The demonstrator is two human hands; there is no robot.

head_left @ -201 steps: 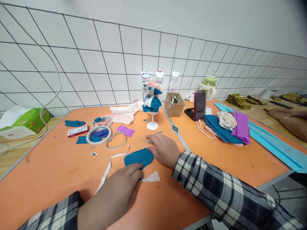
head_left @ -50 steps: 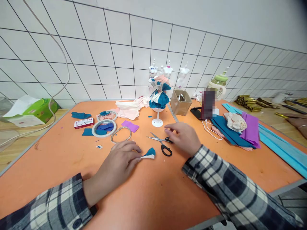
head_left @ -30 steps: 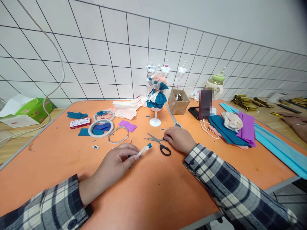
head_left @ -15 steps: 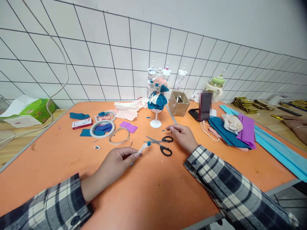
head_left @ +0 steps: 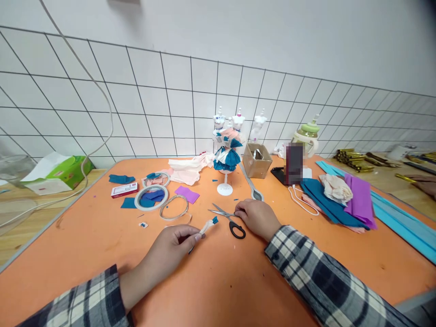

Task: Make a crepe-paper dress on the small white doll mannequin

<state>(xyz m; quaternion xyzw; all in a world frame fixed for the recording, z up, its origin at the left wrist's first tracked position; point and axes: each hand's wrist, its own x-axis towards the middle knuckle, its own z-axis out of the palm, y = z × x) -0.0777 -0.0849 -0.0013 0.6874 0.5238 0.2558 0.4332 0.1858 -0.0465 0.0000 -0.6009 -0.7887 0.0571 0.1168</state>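
Observation:
Pinched between the thumb and fingers of my left hand (head_left: 166,247) is a small gathered crepe paper piece (head_left: 207,225), white with a teal tip. A dark end sticks out below that thumb. My right hand (head_left: 258,218) has its fingers closed over the upper handle loop of the scissors (head_left: 237,230), hiding that loop. The scissors lie on the table, black handles, blades slightly apart and pointing left. Behind them a small white dress-form stand (head_left: 225,188) wears a ruffled teal, white and pink crepe paper dress (head_left: 227,159).
Tape rolls (head_left: 137,198), a purple paper piece (head_left: 187,194) and a red-white box (head_left: 124,190) lie left. At the back is a cardboard box (head_left: 258,167); right are a phone (head_left: 293,163), bottle (head_left: 306,134) and folded crepe paper (head_left: 363,200). Another person's hand (head_left: 417,181) shows far right.
My right hand has come down and toward me onto the scissors' upper handle. My left hand still holds the crepe paper piece. The whole view has tilted upward.

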